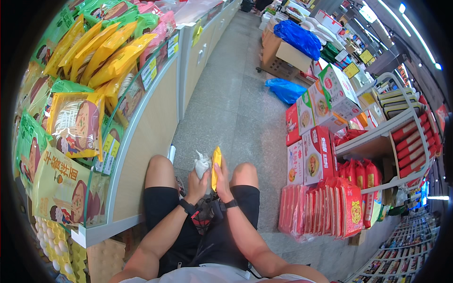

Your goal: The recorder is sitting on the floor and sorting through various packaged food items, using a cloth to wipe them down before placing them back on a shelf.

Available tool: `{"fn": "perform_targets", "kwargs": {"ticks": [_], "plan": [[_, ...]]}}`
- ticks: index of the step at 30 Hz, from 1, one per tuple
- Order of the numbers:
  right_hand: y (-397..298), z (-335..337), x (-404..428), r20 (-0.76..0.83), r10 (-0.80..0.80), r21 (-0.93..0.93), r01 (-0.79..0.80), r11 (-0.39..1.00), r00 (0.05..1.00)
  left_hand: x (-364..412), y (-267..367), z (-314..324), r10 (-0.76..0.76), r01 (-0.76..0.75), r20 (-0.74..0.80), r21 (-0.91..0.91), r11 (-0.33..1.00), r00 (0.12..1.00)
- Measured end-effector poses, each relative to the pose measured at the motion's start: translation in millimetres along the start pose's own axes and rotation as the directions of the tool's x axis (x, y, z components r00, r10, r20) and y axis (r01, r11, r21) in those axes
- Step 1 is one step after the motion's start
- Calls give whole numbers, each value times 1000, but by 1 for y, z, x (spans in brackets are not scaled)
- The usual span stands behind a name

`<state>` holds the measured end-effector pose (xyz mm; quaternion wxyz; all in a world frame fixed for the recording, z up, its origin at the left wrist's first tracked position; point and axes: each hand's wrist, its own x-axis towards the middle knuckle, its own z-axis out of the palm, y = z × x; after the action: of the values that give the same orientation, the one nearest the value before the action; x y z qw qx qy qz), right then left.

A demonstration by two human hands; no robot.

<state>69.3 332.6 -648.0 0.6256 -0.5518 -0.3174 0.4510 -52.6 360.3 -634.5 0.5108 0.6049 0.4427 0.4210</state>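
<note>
Between my bare knees, my left hand (196, 186) grips a bunched white cloth or plastic (202, 164); I cannot tell which. A flat yellow packet (214, 169), seen nearly edge-on, stands upright in my right hand (222, 181). The bunched white thing is just to the left of the packet. To my left, yellow noodle packets (115, 55) lean in a row inside the glass-edged display counter (141, 148). A noodle packet with a clear window (76, 123) lies at the front, above a pale yellow packet (60, 187).
Stacked cartons (311, 152) and red packs (325, 208) stand on my right beside a white-railed rack (385, 138). A blue plastic bag (286, 90) lies on the grey tiled floor (226, 99). Egg trays (56, 247) sit below the counter's near corner.
</note>
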Motion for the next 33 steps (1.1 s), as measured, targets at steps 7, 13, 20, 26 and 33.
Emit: {"fn": "perform_targets", "kwargs": {"ticks": [7, 13, 20, 26, 33], "plan": [[-2, 3, 4, -61, 19, -20, -20, 1000, 998, -2, 0, 3, 84, -87, -40, -87, 992, 996], [-10, 9, -5, -59, 1, 56, 3, 998, 998, -1, -2, -2, 105, -105, 22, 2, 994, 994], [-8, 13, 1, -49, -76, -98, 71, 993, 996, 3, -28, 1, -73, 73, 11, 5, 997, 997], [-6, 4, -1, -32, 268, 179, -258, 949, 963, 0, -8, 0, 50, -48, 50, -33, 998, 998], [-9, 10, 0, -51, -98, -180, 87, 980, 994, 3, -21, 1, -93, 94, 36, -36, 995, 995]]}}
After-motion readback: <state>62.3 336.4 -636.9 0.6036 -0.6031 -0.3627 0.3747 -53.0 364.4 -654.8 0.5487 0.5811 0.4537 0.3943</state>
